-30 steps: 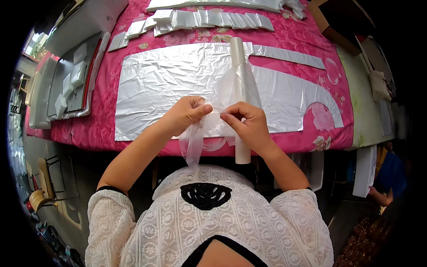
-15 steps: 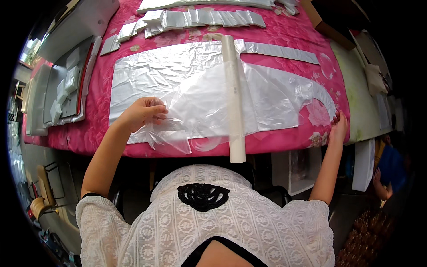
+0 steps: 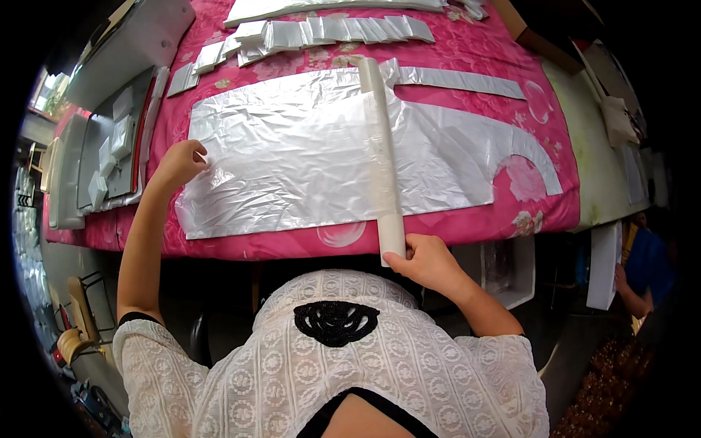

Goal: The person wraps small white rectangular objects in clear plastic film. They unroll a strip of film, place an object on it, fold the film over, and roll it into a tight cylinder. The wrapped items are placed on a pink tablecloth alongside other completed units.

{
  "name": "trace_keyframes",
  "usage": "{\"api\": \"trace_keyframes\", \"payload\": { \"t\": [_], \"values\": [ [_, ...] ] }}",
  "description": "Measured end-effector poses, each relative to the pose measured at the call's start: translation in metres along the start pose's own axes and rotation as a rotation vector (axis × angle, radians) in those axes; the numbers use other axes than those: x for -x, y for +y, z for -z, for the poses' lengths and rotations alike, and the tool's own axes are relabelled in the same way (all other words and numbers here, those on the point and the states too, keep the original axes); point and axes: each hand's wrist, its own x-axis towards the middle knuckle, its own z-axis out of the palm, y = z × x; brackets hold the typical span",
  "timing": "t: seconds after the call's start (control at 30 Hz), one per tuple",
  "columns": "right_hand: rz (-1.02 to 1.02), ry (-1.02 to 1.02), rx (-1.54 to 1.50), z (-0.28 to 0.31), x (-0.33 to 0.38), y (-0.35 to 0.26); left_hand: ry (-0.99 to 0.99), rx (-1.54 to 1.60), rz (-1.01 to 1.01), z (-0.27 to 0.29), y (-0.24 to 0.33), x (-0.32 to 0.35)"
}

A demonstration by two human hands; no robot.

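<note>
Right now the person's left hand (image 3: 181, 162) rests with curled fingers on the left edge of a thin clear plastic sheet (image 3: 292, 168), pinning it flat over the silver foil pattern piece (image 3: 467, 150) on the pink floral tablecloth (image 3: 241, 241). The right hand (image 3: 427, 261) is wrapped round the near end of the plastic film roll (image 3: 383, 157) — fingers closed on the white core where it overhangs the table edge. The roll lies across the sheet, roughly straight away from the person, with the film spread to its left. By the look of it, the step in hand is laying out a length of film over the foil. The next move likely calls for keeping the left edge pinned while the roll is handled gently — the film is thin and would wrinkle or drag easily. Folded silver pieces (image 3: 336, 31) lie in a row further back.
</note>
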Motion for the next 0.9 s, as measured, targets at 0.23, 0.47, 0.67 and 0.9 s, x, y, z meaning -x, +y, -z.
{"api": "trace_keyframes", "payload": {
  "t": [0.23, 0.47, 0.67, 0.9],
  "values": [
    [-0.028, 0.006, -0.016, 0.001, 0.007, 0.008, 0.469, 0.201, -0.728, -0.065, 0.162, 0.042],
    [-0.040, -0.027, 0.041, 0.006, 0.011, 0.009, 0.434, 0.207, -0.748, -0.156, 0.227, 0.027],
    [0.045, -0.050, 0.106, 0.019, 0.000, 0.008, 0.442, 0.059, -0.710, -0.165, 0.231, 0.028],
    [0.226, 0.405, 0.302, 0.060, -0.128, -0.046, 0.438, 0.016, -0.687, -0.167, 0.231, 0.027]
  ]
}}
